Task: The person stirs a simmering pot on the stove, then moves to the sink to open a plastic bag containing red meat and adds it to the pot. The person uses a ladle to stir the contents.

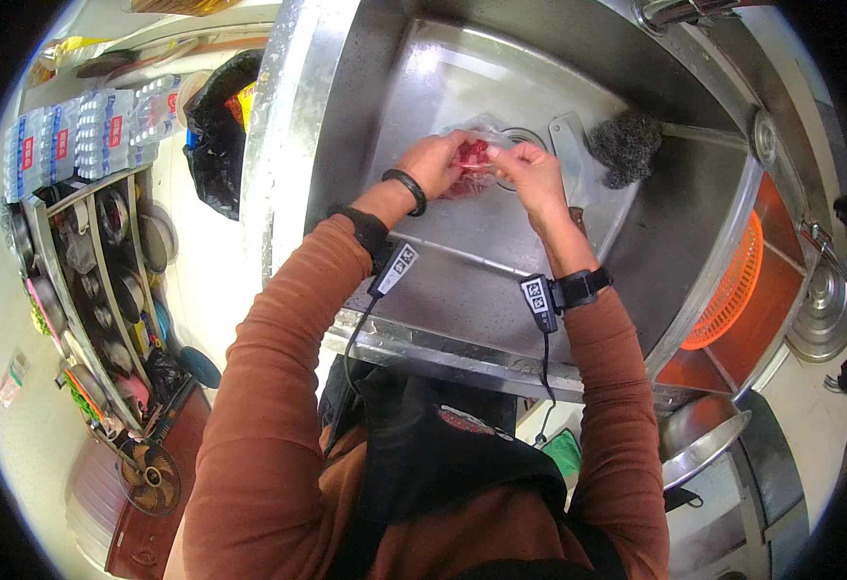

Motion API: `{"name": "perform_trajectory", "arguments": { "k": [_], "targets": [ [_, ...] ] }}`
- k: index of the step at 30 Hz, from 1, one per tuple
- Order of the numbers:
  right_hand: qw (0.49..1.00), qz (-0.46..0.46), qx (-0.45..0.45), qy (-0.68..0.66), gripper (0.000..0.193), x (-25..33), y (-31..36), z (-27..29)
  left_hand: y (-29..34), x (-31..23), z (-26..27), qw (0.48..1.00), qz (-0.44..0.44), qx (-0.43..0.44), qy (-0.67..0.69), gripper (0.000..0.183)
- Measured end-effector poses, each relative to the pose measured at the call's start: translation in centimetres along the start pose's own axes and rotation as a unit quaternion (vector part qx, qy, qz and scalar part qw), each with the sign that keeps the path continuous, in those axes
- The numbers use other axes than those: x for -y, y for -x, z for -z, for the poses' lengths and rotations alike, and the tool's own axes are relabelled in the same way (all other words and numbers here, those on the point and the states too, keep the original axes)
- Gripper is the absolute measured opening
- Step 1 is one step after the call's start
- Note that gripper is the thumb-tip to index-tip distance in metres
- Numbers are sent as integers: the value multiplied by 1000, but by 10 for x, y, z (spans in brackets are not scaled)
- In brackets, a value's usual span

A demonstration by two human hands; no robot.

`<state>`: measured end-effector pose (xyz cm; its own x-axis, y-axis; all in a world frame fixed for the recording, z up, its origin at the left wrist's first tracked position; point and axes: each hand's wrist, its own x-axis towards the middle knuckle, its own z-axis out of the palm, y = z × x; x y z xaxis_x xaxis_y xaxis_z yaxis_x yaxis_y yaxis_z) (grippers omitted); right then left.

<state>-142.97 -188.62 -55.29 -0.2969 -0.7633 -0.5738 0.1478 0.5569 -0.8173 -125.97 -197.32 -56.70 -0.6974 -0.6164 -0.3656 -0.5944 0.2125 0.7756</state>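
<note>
Both my hands are over the basin of a steel sink [443, 253], on a clear plastic bag [484, 124] with red pieces inside that look like raw meat [472, 155]. My left hand [430, 166] has its fingers closed on the bag's left side. Thumb and fingertips of my right hand [531, 174] pinch the bag's right side. Beside my right hand a cleaver [570, 150] lies on the sink bottom, its handle partly hidden by my wrist. A round drain [522, 137] shows behind my right fingers.
A dark scouring-wool clump [624, 148] lies right of the cleaver. An orange plastic basket [728, 290] stands beyond the sink's right wall. To the left are a black-bagged bin [218, 135], a rack of pans [104, 280] and stacked bottle packs [80, 135]. A metal bowl [699, 440] sits at lower right.
</note>
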Motion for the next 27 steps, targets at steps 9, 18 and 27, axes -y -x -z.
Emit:
{"name": "perform_trajectory", "arguments": {
  "k": [9, 18, 27],
  "targets": [
    [997, 21, 67, 12, 18, 19, 9, -9, 3, -3, -4, 987, -98, -109, -63, 28],
    [985, 95, 51, 134, 17, -6, -5, -10, 8, -3, 5, 999, 29, -26, -35, 17],
    [937, 126, -11, 327, 24, -10, 4, -8, 18, -5, 20, 991, 48, -120, -34, 13]
  ]
}}
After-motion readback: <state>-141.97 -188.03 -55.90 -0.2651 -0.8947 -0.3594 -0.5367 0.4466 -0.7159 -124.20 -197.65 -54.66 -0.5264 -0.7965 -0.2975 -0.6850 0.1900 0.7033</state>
